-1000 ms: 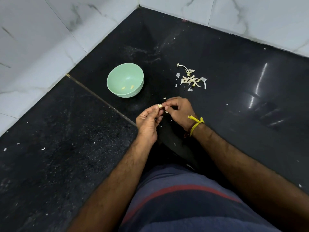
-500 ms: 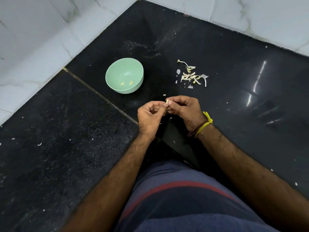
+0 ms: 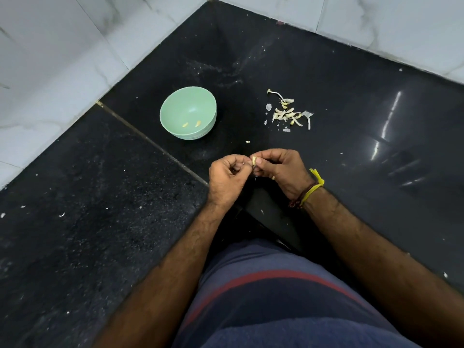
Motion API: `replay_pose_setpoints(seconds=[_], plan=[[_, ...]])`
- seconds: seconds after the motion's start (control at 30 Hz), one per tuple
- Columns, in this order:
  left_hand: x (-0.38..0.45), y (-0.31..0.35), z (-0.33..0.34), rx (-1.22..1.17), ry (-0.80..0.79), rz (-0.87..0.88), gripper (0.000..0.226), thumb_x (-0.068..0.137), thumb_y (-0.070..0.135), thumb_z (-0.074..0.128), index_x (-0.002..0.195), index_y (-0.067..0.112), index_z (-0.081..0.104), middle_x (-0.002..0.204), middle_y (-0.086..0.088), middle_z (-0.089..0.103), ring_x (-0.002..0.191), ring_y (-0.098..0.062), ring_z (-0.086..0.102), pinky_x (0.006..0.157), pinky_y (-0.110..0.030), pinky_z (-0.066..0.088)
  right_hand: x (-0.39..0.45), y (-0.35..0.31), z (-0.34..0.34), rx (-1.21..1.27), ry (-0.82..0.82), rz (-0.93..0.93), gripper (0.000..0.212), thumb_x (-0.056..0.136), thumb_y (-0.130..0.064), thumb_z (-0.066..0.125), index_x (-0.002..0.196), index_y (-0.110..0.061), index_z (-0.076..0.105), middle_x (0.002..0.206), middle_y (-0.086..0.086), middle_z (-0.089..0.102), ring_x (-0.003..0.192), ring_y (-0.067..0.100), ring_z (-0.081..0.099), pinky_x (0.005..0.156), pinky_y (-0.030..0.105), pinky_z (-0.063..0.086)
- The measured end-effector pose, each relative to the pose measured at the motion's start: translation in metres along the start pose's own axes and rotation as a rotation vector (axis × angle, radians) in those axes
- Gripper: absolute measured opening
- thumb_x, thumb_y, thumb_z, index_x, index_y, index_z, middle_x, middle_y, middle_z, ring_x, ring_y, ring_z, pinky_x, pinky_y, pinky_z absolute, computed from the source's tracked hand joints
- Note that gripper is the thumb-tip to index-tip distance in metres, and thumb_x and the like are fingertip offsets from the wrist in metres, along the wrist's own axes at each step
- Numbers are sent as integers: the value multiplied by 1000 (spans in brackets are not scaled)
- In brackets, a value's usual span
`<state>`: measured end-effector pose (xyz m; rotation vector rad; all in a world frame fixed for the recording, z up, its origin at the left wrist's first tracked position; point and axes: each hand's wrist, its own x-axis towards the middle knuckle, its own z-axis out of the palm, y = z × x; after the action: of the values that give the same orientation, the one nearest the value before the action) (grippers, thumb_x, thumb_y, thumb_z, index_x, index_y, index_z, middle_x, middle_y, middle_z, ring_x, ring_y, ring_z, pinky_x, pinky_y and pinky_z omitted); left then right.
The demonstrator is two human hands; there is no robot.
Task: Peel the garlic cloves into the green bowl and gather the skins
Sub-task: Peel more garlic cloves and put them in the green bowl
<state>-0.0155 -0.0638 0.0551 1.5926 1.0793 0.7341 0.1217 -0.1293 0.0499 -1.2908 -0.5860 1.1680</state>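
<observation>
Both hands, left hand (image 3: 227, 177) and right hand (image 3: 281, 172), pinch one garlic clove (image 3: 254, 160) at frame centre; strip its skin fully before dropping it in the green bowl (image 3: 175, 126).

Black stone counter (image 3: 351, 79) in a white-tiled corner

From my remote feed I saw a dark polished slab meeting a rougher, speckled black slab (image 3: 75, 222) along a pale diagonal seam (image 3: 150, 144). White marble-veined wall tiles (image 3: 50, 59) rose on two sides. At the bottom edge sat blue cloth with a red stripe (image 3: 276, 280), and a yellow thread band (image 3: 313, 187) circled a wrist.
</observation>
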Motion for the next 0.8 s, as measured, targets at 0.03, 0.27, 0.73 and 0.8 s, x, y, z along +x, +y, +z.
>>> replay_pose_setpoints(seconds=[0.03,0.27,0.73,0.8], plan=[[-1,1,-1,32,-1,14,9,87,8,73,81,13,76,60,13,66,58,1,58,61,-17,49,-1,0,0,-23,1,-7,11,88,3,67,95,-4,74,80,15,72,71,18,65,70,26,59],[-3,5,-3,143,-4,71,14,83,7,74,72,15,73,57,12,58,54,0,49,54,-17,45,-3,0,0,-84,-11,-60,12,87,5,68,97,3,72,89,27,71,74,30,64,71,32,58],[-7,1,-5,-158,75,-180,31,93,22,73,70,2,70,63,-9,64,58,-14,55,57,-24,48,-9,1,1,236,-14,134,6,91,0,64,96,1,66,83,17,72,73,23,72,72,33,61],[-6,1,-8,-161,119,-169,23,85,17,81,72,2,70,68,-10,67,63,-16,58,62,-27,51,-7,0,2,156,-1,107,8,90,0,66,98,2,67,83,17,72,72,21,71,71,31,61]])
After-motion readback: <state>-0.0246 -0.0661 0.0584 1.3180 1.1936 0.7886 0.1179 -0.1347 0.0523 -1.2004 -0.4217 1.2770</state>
